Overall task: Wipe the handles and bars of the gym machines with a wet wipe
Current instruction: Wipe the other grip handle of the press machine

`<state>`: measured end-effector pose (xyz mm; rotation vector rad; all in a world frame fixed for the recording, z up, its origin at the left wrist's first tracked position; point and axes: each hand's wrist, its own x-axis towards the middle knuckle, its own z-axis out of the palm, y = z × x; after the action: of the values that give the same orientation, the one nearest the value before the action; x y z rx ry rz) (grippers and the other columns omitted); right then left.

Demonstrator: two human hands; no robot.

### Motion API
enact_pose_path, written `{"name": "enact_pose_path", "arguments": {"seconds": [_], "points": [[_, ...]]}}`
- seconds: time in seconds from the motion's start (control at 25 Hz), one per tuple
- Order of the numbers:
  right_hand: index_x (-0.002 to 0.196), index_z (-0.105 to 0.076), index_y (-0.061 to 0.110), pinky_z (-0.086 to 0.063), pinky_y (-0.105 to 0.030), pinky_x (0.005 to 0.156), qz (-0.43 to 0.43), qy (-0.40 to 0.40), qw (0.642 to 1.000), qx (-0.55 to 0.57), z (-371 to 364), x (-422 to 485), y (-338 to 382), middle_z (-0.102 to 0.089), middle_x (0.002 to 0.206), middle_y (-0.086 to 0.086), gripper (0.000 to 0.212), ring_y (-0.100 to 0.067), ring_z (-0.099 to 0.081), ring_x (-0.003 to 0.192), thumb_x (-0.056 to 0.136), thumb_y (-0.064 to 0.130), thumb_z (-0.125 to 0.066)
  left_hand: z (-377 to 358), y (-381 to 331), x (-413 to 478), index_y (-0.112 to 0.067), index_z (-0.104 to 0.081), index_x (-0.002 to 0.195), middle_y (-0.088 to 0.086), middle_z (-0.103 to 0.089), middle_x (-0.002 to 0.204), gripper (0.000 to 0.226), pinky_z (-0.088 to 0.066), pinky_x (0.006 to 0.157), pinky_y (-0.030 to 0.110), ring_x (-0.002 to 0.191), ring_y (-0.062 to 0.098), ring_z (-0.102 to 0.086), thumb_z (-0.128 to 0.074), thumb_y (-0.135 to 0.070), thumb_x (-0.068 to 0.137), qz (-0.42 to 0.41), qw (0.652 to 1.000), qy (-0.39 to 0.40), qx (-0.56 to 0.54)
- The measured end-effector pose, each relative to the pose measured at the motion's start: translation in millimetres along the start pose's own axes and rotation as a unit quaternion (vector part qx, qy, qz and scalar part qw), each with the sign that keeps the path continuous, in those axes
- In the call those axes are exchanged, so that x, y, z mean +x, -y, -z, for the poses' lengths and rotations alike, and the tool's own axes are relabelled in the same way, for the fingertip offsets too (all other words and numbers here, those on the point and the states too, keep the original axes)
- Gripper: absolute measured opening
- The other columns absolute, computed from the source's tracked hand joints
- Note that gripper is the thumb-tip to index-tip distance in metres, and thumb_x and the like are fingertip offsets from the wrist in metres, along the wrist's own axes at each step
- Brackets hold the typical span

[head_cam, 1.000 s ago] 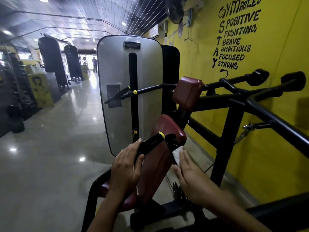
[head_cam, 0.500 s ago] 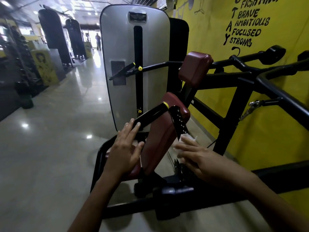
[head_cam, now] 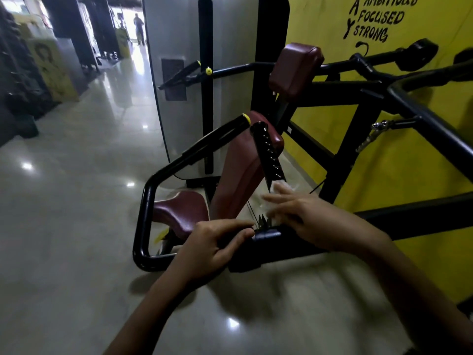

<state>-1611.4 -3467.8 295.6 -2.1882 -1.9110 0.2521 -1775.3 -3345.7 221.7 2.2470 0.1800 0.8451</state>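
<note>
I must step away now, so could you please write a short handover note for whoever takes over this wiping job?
Left hand: grips the lower frame bar.
Right hand: blurred, wet wipe under its fingers, just below the ribbed grip; hold unclear.
Done: not readable from this view.
To wipe, probably: yellow-capped handle, far handle, upper bars.

Seat (head_cam: 179, 211) left of backrest (head_cam: 240, 175); ribbed handle (head_cam: 268, 155) right; weight stack (head_cam: 174, 47) behind.
</note>
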Motion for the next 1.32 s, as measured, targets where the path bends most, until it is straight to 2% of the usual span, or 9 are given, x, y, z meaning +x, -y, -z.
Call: {"name": "enact_pose_path", "arguments": {"seconds": [0.16,0.32,0.44,0.6,0.68,0.8,0.92,1.04,1.32], "points": [[0.141,-0.033,0.028,-0.008,-0.030,0.114,-0.076,-0.016,0.997,0.004,0.2,3.8,8.1,0.005,0.155,0.015,0.042,-0.001,0.011,0.138,0.101,0.019,-0.036,-0.2,-3.6,-1.2,-0.014,-0.072,0.102,-0.011,-0.071,0.094,0.035,-0.045,0.072,0.007,0.084,-0.010,-0.063,-0.053,-0.039,0.086,0.002,1.000,-0.018,-0.009],[0.147,-0.015,0.013,-0.021,-0.030,0.110,-0.178,-0.054,0.982,-0.036,-12.4,9.4,33.8,0.012,0.156,-0.008,0.057,-0.024,-0.003,0.144,0.096,0.003,-0.039,-0.8,-5.2,-2.0,-0.014,-0.072,0.102,-0.013,-0.070,0.093,0.035,-0.045,0.069,0.006,0.081,-0.012,-0.062,-0.052,-0.039,0.086,0.000,1.000,-0.029,-0.004],[0.144,-0.018,0.004,-0.024,-0.032,0.110,-0.210,-0.052,0.973,-0.076,-20.1,1.5,47.1,0.004,0.153,-0.022,0.058,-0.032,-0.012,0.141,0.093,0.002,-0.044,-0.6,-4.8,-1.9,-0.014,-0.072,0.102,-0.015,-0.068,0.092,0.035,-0.045,0.069,0.006,0.081,-0.013,-0.062,-0.052,-0.038,0.086,-0.004,0.999,-0.031,-0.009],[0.142,-0.024,0.009,-0.031,-0.028,0.099,-0.212,-0.075,0.974,-0.036,-13.7,16.7,41.6,0.005,0.155,-0.018,0.052,-0.031,-0.018,0.140,0.094,0.002,-0.040,0.2,-5.4,-1.0,-0.013,-0.072,0.102,-0.018,-0.067,0.089,0.035,-0.044,0.067,0.005,0.078,-0.014,-0.061,-0.053,-0.038,0.085,-0.008,0.999,-0.029,-0.015],[0.138,-0.029,0.007,-0.035,-0.022,0.078,-0.220,-0.109,0.968,-0.057,-11.6,19.7,42.7,-0.016,0.151,-0.019,0.048,-0.028,-0.043,0.123,0.093,-0.001,-0.040,0.5,-5.3,-1.3,-0.013,-0.072,0.101,-0.020,-0.067,0.088,0.034,-0.043,0.066,0.004,0.077,-0.015,-0.060,-0.053,-0.037,0.085,-0.010,0.999,-0.031,-0.020],[0.108,-0.055,0.009,-0.046,-0.024,0.066,-0.195,-0.130,0.968,-0.091,-1.7,5.5,52.3,-0.057,0.110,-0.011,0.019,-0.017,-0.057,0.081,0.091,0.004,-0.049,0.8,-4.6,-1.5,-0.015,-0.072,0.103,-0.014,-0.070,0.091,0.033,-0.047,0.068,0.008,0.081,-0.009,-0.064,-0.054,-0.037,0.086,-0.010,0.999,-0.033,-0.027],[0.098,-0.066,0.012,-0.042,-0.010,0.065,-0.121,-0.241,0.963,0.019,16.6,-0.5,58.3,-0.059,0.102,-0.003,0.014,-0.009,-0.058,0.083,0.093,0.017,-0.053,0.7,-3.9,-1.4,-0.015,-0.072,0.101,-0.015,-0.070,0.091,0.030,-0.047,0.069,0.009,0.081,-0.008,-0.064,-0.055,-0.034,0.086,-0.014,0.999,-0.037,-0.030],[0.108,-0.059,0.008,-0.032,-0.010,0.087,-0.102,-0.281,0.953,0.052,16.4,19.8,46.2,-0.026,0.141,-0.006,0.029,-0.017,-0.041,0.123,0.098,0.028,-0.040,0.7,-3.9,-2.1,-0.015,-0.072,0.102,-0.015,-0.070,0.091,0.030,-0.050,0.070,0.013,0.083,-0.007,-0.065,-0.055,-0.034,0.086,-0.014,0.999,-0.038,-0.027],[0.147,-0.018,0.028,0.000,-0.038,0.115,-0.088,0.001,0.993,-0.082,-6.3,2.6,8.9,0.002,0.156,0.012,0.047,-0.009,0.011,0.142,0.102,0.021,-0.030,-0.2,-3.1,-2.2,-0.017,-0.071,0.105,-0.012,-0.071,0.096,0.034,-0.053,0.072,0.017,0.086,-0.007,-0.064,-0.053,-0.039,0.086,-0.005,0.999,-0.033,-0.020]]}}
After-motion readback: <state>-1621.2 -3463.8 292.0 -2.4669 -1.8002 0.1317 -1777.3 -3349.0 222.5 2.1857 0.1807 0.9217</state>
